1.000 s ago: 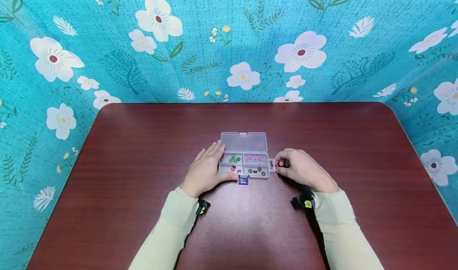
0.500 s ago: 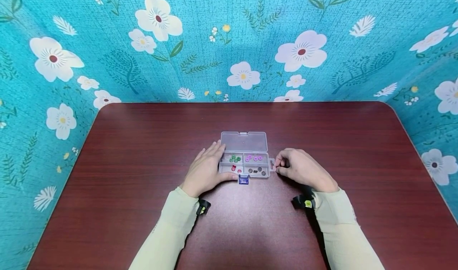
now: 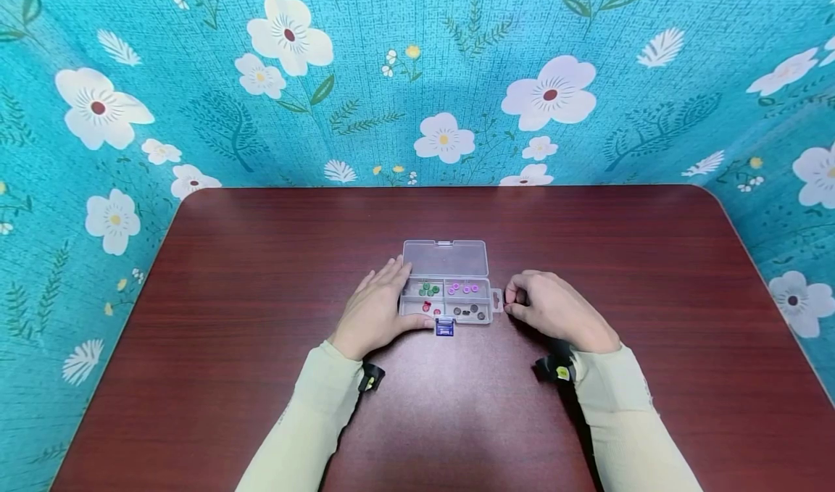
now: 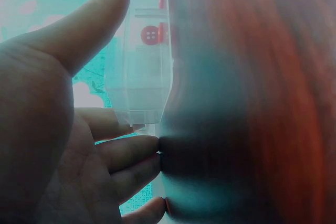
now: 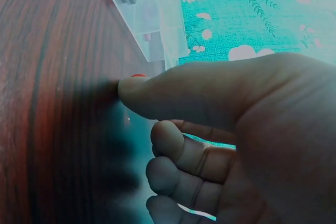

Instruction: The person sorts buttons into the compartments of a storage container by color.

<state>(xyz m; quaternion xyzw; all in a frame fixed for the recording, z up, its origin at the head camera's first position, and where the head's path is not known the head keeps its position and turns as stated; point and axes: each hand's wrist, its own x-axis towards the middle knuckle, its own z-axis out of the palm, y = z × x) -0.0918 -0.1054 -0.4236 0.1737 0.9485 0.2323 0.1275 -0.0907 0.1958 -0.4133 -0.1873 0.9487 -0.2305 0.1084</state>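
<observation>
A clear plastic compartment box (image 3: 409,309) lies on the table with its lid (image 3: 446,259) folded back. Green buttons (image 3: 435,290), purple buttons (image 3: 475,288), red buttons (image 3: 427,307) and dark buttons (image 3: 480,316) sit in separate compartments. My left hand (image 3: 373,312) holds the box's left end, thumb along the front near the blue latch (image 3: 445,327), fingers spread at the side and back. Just right of the hang tab (image 3: 497,301), my right hand (image 3: 554,305) pinches a small red piece (image 5: 138,75), apparently a button, mostly hidden behind the thumb.
The dark reddish wooden table (image 3: 274,246) extends around the box on every side. Behind it hangs a blue flowered cloth (image 3: 365,79), which also flanks both sides. A strap with a small device (image 3: 554,369) is on the right wrist.
My right fingertips have drawn very slightly right, away from the hang tab, which shows more fully. The left hand and the box stay in place.
</observation>
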